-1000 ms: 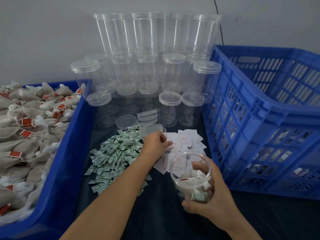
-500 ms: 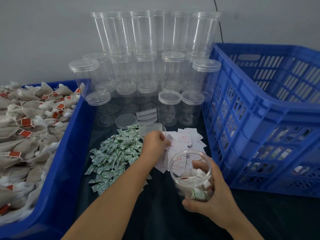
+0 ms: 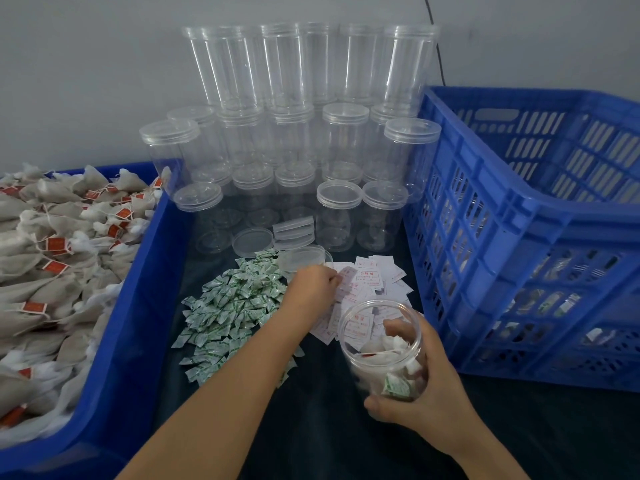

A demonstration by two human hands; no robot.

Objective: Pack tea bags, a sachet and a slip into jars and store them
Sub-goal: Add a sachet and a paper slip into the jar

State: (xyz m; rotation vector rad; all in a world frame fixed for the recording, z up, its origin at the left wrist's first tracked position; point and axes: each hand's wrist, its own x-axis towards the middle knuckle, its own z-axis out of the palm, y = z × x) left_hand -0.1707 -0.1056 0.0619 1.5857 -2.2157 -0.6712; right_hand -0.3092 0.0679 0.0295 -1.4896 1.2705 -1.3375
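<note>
Nearest us, low and right of centre, our right hand (image 3: 427, 389) has its grip wrapped round an open jar (image 3: 382, 344), fingers curled about the clear wall. Inside the jar we see pale tea bags and one green-printed sachet (image 3: 398, 388) pressed against the near side. The jar is lidless and tilted slightly toward us over the dark worktop (image 3: 346, 441).

Just above and left of the jar, our left hand (image 3: 313, 282) reaches over the pile of slips (image 3: 374, 285), its fingertips pinching a slip (image 3: 346, 277) that looks blurred; so that grip is narrow, closed on paper. This slip is near the jar's mouth, but apart from it.

Left of centre we see the green sachets (image 3: 232, 313) scattered beside our left forearm.

At the left edge of the frame a blue tub (image 3: 135, 306) holds heaps of tea bags (image 3: 52, 258) with red tags.

Further up the centre lie loose lids (image 3: 294, 230), and behind them stand the empty jars (image 3: 311, 133), stacked in tiers against the wall. At the right stands a blue crate (image 3: 519, 216) with slotted sides.
</note>
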